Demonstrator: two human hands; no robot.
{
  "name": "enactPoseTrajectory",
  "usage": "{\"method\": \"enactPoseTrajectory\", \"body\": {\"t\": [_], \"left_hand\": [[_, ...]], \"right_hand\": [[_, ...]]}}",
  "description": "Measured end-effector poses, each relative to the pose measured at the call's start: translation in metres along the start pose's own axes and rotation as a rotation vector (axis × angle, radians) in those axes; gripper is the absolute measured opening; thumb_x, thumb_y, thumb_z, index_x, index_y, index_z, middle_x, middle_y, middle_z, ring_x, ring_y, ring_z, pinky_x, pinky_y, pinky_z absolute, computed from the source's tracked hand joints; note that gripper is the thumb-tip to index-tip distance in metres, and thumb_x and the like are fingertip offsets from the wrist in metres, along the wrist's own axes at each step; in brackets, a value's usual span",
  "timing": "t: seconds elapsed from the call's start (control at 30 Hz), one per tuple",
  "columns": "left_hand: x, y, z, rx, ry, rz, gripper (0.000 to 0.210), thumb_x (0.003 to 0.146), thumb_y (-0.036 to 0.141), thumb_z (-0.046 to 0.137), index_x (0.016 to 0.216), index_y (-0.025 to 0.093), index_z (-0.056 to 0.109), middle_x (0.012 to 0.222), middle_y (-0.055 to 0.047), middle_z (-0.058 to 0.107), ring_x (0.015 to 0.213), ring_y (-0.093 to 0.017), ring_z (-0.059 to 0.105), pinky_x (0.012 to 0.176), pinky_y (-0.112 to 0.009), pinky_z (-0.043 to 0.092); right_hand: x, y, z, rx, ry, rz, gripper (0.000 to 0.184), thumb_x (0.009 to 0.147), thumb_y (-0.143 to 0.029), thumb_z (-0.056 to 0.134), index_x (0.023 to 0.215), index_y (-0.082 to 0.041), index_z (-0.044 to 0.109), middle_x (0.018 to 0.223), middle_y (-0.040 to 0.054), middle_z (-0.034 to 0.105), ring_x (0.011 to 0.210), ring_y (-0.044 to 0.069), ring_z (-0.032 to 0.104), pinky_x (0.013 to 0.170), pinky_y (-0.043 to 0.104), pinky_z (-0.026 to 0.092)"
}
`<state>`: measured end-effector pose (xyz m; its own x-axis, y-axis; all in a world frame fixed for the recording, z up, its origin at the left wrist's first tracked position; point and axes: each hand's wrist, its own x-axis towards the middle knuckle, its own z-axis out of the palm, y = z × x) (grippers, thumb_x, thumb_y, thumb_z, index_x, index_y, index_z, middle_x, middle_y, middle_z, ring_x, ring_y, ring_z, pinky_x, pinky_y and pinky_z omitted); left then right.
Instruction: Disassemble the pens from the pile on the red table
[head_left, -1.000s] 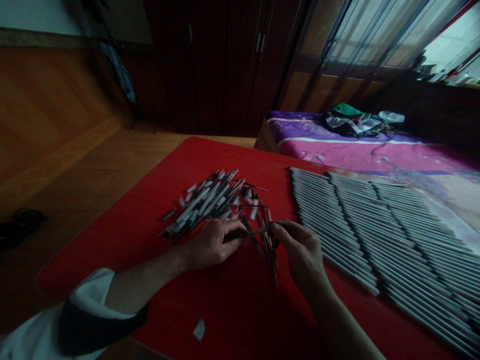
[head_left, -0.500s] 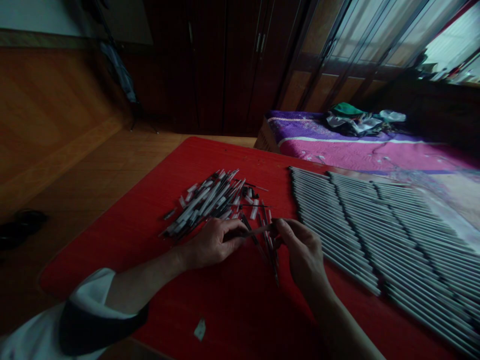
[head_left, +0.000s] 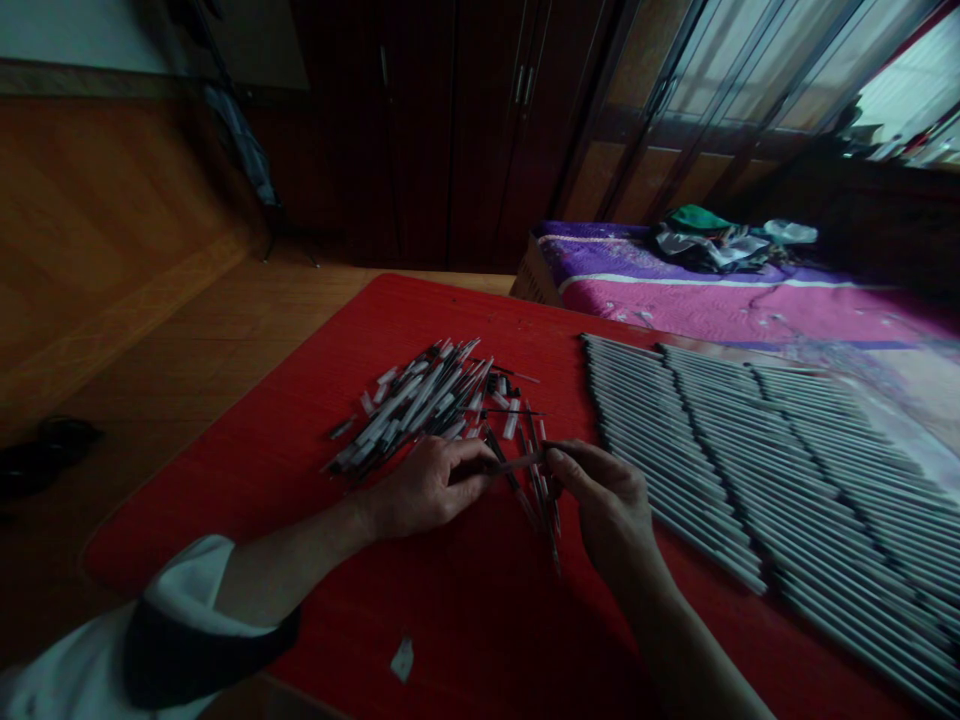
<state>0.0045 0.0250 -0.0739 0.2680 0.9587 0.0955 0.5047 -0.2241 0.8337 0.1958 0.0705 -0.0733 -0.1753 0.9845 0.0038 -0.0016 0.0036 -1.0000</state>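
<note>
My left hand [head_left: 429, 487] is closed, thumb and fingers pinching one end of a slim pen-like stick [head_left: 519, 463]. At the other end, my right hand [head_left: 611, 497] grips it between thumb and fingertips. The stick spans the gap between both hands, nearly level, above the red table [head_left: 450, 610]. Just beyond my left hand lies a loose pile of slim pen-like pieces [head_left: 424, 400], white, clear and dark. Several thin dark sticks [head_left: 541, 480] lie under and beside the held one, partly hidden by my right fingers.
Long rows of slim grey-white sticks with dark ends [head_left: 705, 440] cover the table's right side. A small pale scrap [head_left: 402, 660] lies near the front edge. Behind stands a bed with a purple and pink cover [head_left: 660, 298], cloths [head_left: 712, 243] on it, and a dark wardrobe [head_left: 457, 130].
Both hands keep their hold on the stick in nearly the same place. My right fingertips have shifted very slightly; the whole view has moved a little.
</note>
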Motion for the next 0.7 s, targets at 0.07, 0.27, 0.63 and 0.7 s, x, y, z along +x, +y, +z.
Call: {"method": "enactPoseTrajectory", "body": {"t": [0.07, 0.27, 0.63, 0.7], "left_hand": [[0.0001, 0.0002, 0.0004, -0.011, -0.015, 0.003, 0.021, 0.080, 0.020, 0.049, 0.095, 0.015, 0.062, 0.075, -0.001, 0.063, 0.064, -0.011, 0.052, 0.055, -0.022, 0.036], [0.0000, 0.0030, -0.0007, -0.012, 0.011, -0.001, 0.020, 0.080, 0.021, 0.050, 0.094, 0.016, 0.063, 0.074, -0.001, 0.063, 0.064, -0.011, 0.051, 0.056, -0.022, 0.036], [0.0001, 0.0026, 0.0000, -0.028, 0.018, -0.007, 0.021, 0.079, 0.022, 0.049, 0.094, 0.015, 0.063, 0.074, -0.001, 0.062, 0.064, -0.011, 0.050, 0.056, -0.022, 0.037], [0.0002, 0.0032, -0.0006, -0.016, 0.014, -0.007, 0.021, 0.079, 0.020, 0.049, 0.093, 0.015, 0.063, 0.072, -0.001, 0.061, 0.062, -0.010, 0.049, 0.055, -0.021, 0.036]], "right_hand": [[-0.0002, -0.0015, 0.0006, -0.071, 0.005, -0.013, 0.022, 0.064, -0.037, 0.070, 0.064, -0.014, 0.068, 0.054, 0.0009, 0.058, 0.050, 0.010, 0.049, 0.047, 0.022, 0.038], [-0.0005, -0.0021, 0.0001, -0.091, 0.017, -0.008, 0.028, 0.068, -0.041, 0.065, 0.077, -0.015, 0.070, 0.062, 0.0031, 0.063, 0.054, 0.011, 0.052, 0.050, 0.023, 0.042], [0.0022, 0.0003, -0.0005, -0.009, 0.035, 0.027, 0.028, 0.066, -0.038, 0.068, 0.079, -0.014, 0.071, 0.063, 0.0044, 0.065, 0.055, 0.012, 0.055, 0.049, 0.023, 0.043], [0.0031, 0.0030, -0.0017, 0.012, 0.017, 0.017, 0.024, 0.065, -0.036, 0.069, 0.076, -0.014, 0.071, 0.060, 0.0032, 0.063, 0.053, 0.011, 0.053, 0.048, 0.023, 0.043]]}}
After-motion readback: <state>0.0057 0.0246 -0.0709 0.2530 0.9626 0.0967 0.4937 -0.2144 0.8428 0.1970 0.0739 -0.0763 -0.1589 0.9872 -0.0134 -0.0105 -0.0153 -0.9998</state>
